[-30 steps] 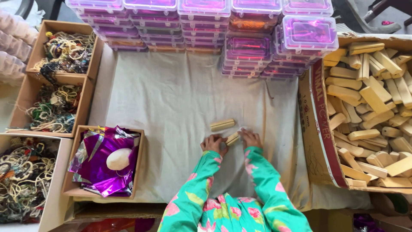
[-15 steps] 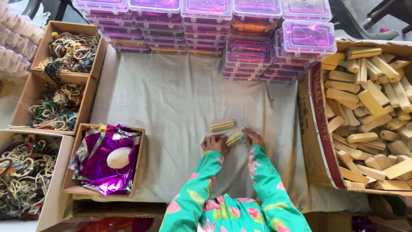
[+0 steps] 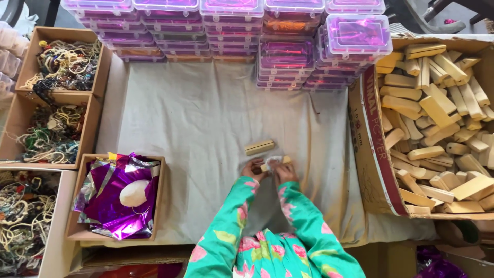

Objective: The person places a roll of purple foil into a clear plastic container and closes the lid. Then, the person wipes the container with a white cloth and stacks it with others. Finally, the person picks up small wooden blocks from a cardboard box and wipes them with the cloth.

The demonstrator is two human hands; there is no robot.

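2 hands are gripping 1 wooden block [image 3: 272, 163] at mid-cloth, left hand [image 3: 253, 170] and right hand [image 3: 284, 172] both closing around it. Another block [image 3: 259, 147] is lying just beyond; the box of blocks [image 3: 437, 128] is sitting right.

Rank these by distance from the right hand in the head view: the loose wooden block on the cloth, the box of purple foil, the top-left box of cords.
1. Wooden block, just beyond the right hand.
2. Foil box, left.
3. Cord box, far upper left.
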